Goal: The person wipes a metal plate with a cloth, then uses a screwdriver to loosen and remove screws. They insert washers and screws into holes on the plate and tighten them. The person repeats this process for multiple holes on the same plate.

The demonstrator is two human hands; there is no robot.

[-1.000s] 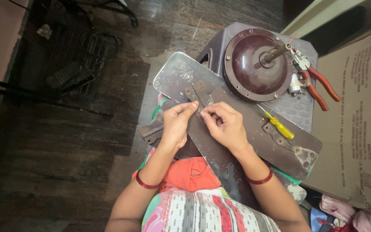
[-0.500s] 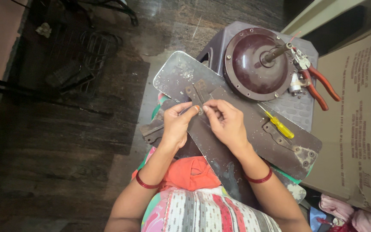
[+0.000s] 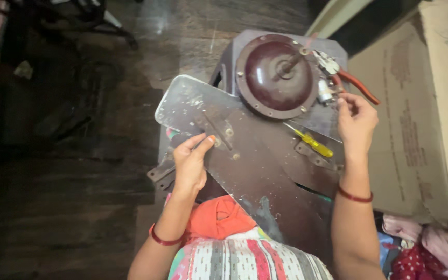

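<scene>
A long dark brown fan blade (image 3: 255,166) lies across my lap and a grey stool (image 3: 333,57). My left hand (image 3: 190,163) rests flat on the blade's near edge, fingers beside its metal bracket (image 3: 214,127). My right hand (image 3: 356,119) is stretched out to the stool's right side, fingertips at the small metal parts (image 3: 325,92) and the red-handled pliers (image 3: 356,84). Whether it holds anything I cannot tell. A round maroon fan motor housing (image 3: 277,75) sits on the stool. A yellow-handled screwdriver (image 3: 312,145) lies on the blade.
A large cardboard box (image 3: 421,119) stands at the right. Crumpled cloth (image 3: 426,249) lies at the lower right. Dark wooden floor (image 3: 79,207) spreads to the left, with dark metal frames (image 3: 58,103) on it.
My right hand has left the bracket on the blade and reached out to the right toward the pliers and small parts. The left hand has flattened on the blade.
</scene>
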